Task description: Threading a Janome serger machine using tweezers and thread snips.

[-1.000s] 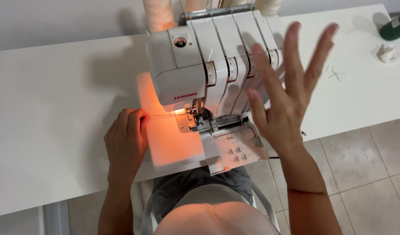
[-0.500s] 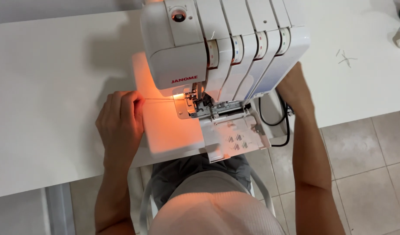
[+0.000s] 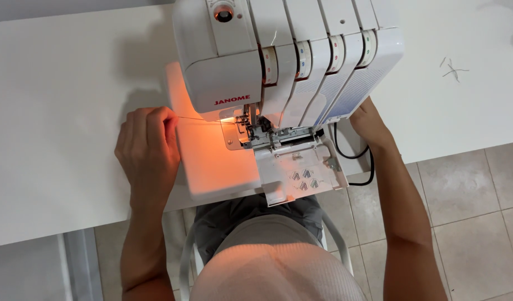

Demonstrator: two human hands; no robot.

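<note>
Machine: white overlock machine (image 3: 279,61) stands on the white table (image 3: 61,111); its lamp casts an orange glow over the bed to the left of the needle area (image 3: 248,125).
Thread: a thin thread (image 3: 198,119) runs taut and nearly level from the needle area leftward to the left hand.
Left hand: the left hand (image 3: 148,147) rests on the table just left of the machine bed, fingers curled closed, pinching the thread end between fingertips.
Right hand: the right hand (image 3: 365,120) reaches behind the machine's right side; the fingers are hidden by the housing, so whether they are spread or closed cannot be told.
Cable: a black cable (image 3: 357,159) loops below the machine's right side, near the right wrist.
Scraps: loose thread scraps (image 3: 453,69) lie on the table well right of the machine.
Handling: the thread appears light, limp and easily snapped; judged best held by a fingertip pinch near its free end, with gentle, even tension.
</note>
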